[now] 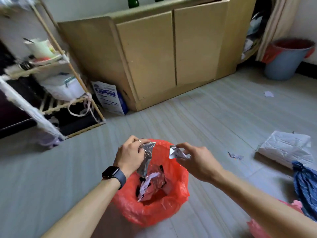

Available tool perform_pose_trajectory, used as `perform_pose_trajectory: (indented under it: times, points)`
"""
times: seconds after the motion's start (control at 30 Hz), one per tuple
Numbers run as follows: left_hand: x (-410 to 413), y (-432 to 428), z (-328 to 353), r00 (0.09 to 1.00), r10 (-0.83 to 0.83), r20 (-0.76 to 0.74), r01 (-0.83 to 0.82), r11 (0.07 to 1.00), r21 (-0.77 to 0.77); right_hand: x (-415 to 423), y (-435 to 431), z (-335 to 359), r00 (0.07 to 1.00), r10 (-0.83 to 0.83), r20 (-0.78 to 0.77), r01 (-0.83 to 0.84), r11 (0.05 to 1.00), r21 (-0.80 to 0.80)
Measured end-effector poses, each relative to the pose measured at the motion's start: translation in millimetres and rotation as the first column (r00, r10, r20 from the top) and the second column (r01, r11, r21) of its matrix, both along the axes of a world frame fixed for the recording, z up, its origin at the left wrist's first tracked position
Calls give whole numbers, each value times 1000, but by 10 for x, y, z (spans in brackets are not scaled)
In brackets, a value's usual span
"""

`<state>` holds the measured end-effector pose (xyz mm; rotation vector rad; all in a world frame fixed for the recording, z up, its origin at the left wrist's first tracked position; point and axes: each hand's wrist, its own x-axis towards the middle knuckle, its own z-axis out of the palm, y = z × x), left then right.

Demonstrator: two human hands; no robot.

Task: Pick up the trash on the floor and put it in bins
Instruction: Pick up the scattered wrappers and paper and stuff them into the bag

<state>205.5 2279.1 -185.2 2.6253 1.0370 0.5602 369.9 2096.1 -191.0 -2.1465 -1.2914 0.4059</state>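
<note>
Both hands over red-lined bin (154,208). My left hand (130,152) grips silver foil wrapper (146,158), fingers curled round top, tail hanging into bin mouth. Right hand (197,162) pinches crumpled paper scrap (176,152) above far rim. I'd bring scrap inward over opening before releasing both. Bin walls hidden by lining; contents possibly paper and plastic, too blurred to sort. Torn paper bit (235,155) lies on floor to right, apart from bin
</note>
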Motion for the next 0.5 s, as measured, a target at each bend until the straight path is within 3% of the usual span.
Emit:
perform_pose_trajectory:
  times: [0.13, 0.2, 0.27, 0.33, 0.4, 0.5]
  points:
    - [-312, 38, -400, 989, 9, -147, -31, 988, -151, -290, 338, -225, 975, 190, 113, -178, 978, -112]
    - [-356, -6, -608, 959, -68, -276, -9, 964, -267, -376, 433, -318, 945, 279, 170, -236, 943, -236]
    - [-346, -49, -778, 897, -201, -393, -9, 882, -472, -394, 471, -395, 906, 353, 234, -266, 904, -335]
    - [-302, -25, -859, 925, -174, -336, -59, 810, -583, -354, 438, -459, 906, 309, 288, -217, 926, -309]
    - [-198, 17, -919, 967, -32, -251, -129, 789, -600, -257, 398, -533, 935, 202, 293, -114, 949, -293]
    - [-37, -81, -1139, 934, -74, -350, -165, 779, -605, -141, 331, -655, 978, 125, 165, -54, 924, -377]
